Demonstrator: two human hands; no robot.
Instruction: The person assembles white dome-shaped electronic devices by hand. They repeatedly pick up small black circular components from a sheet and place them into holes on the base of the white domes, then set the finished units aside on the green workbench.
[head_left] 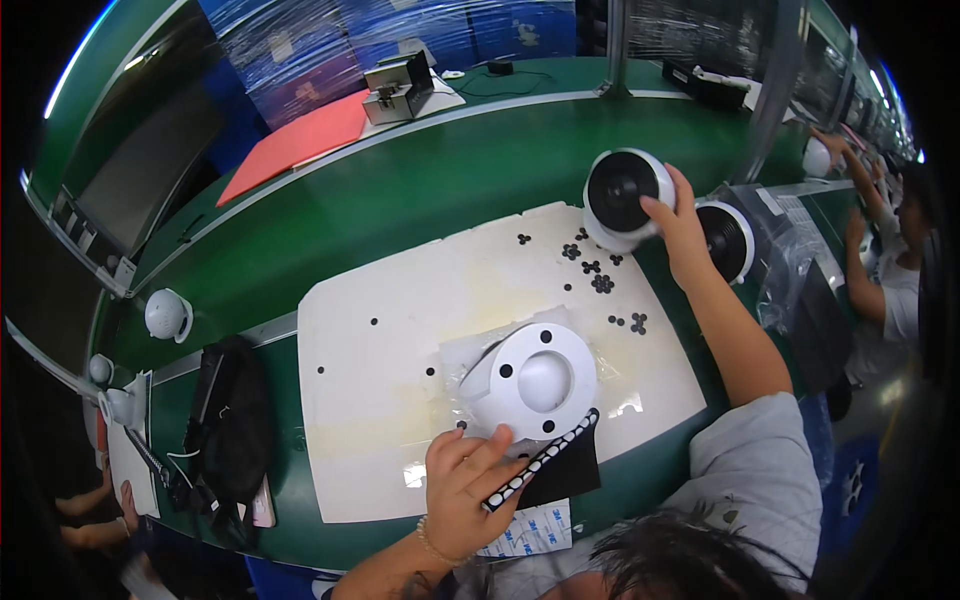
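My right hand point(680, 215) grips a white, rounded device point(610, 237) with a black round face, lifted at the far right of the pale board. My left hand point(468, 490) is at the near edge of the board, its fingers bent around the near end of a black strip with white ovals point(540, 460). A black sheet point(565, 478) lies along that strip. Just beyond the left fingertips, a white ring-shaped base point(578, 372) rests on clear plastic film, several black round pads on its face. A second device with a black face point(728, 242) stands beside my right forearm.
Small black round pads point(602, 284) lie scattered on the pale board point(370, 450). A black bag point(235, 430) and a white device point(168, 315) are at the left. Clear plastic bags point(790, 270) lie at the right. Beyond is a green bench ledge; co-workers' arms point(865, 190) show at the sides.
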